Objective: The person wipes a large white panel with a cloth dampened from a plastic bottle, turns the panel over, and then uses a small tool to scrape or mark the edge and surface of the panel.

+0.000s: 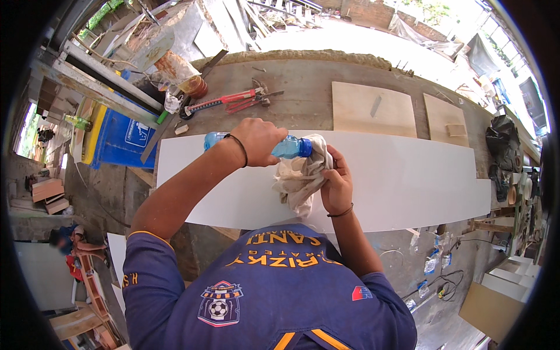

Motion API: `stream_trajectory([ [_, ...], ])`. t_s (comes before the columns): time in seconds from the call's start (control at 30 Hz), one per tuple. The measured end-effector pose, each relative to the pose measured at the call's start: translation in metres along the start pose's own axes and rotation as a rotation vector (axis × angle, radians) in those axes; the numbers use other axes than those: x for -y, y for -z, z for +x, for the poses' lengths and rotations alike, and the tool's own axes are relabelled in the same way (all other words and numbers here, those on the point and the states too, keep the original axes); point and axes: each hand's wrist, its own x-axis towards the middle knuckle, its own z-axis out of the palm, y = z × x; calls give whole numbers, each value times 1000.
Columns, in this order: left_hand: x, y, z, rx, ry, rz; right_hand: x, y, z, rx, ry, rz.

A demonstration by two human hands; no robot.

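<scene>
My left hand is wrapped around a clear blue plastic bottle, which lies nearly level with its dark blue neck end pointing right. That end touches a crumpled off-white rag. My right hand grips the rag from its right side, the fingers pinched on the cloth, and the loose folds hang down. Both hands are above a long, glossy white panel lying across the workbench. Whether the bottle's mouth is capped I cannot tell, and the palm side of my left hand is hidden.
Beyond the panel, red-handled tools lie on the workbench. Thin wooden boards rest at the back right. A blue bin stands at the left, near a rusty can. Cables trail on the floor.
</scene>
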Motion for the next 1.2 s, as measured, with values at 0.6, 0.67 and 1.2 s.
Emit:
stream_trajectory([
  [0.6, 44, -37, 47, -286, -365, -356, 14, -10, -43, -162, 181, -79],
  [0.67, 59, -26, 62, -251, -321, -446, 16, -13, -56, -197, 214, -79],
  [1.2, 131, -149, 181, -566, 155, -880, -6, -78, -195, -808, 716, -243],
])
